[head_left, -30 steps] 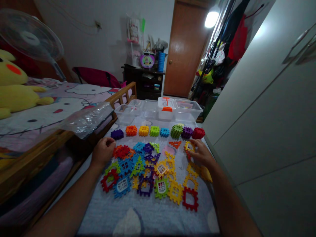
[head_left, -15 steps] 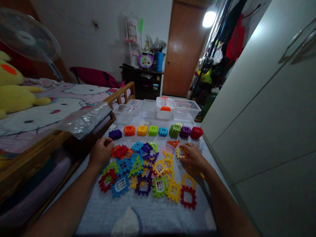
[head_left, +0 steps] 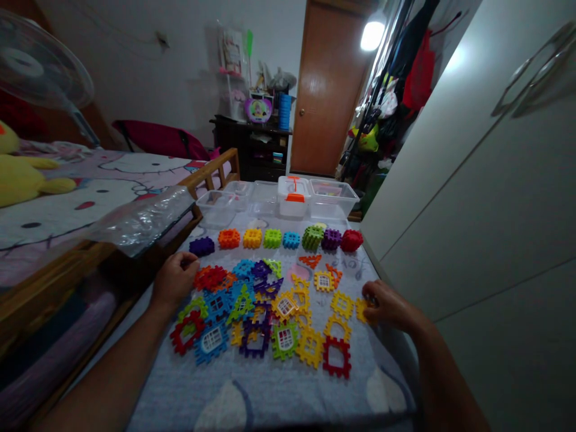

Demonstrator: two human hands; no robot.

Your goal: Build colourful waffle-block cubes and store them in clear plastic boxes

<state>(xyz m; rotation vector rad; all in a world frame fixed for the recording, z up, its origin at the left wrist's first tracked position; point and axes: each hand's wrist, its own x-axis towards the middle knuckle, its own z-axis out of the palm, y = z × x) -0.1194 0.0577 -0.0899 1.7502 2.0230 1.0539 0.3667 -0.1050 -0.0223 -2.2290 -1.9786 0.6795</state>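
Note:
On the table's right side, my right hand has its fingers closed on a yellow interlocking building tile, partly hidden by them. Beside it lie another yellow tile and a yellow arch tile. My left hand rests at the left with fingers curled together; whatever they hold, if anything, is hidden. Close by are red tiles and a blue window tile. A red square frame tile, a green window tile and a purple frame tile lie nearer me.
Sorted stacks by colour stand in a row, from a dark blue stack to a red stack. Behind them are clear plastic bins and a lidded box. A wooden bed rail borders the left, a white cabinet the right.
My right hand has moved right and nearer me, leaving a yellow window tile lying beside the orange triangles, and is now on another yellow tile. My left hand stays beside the red tiles.

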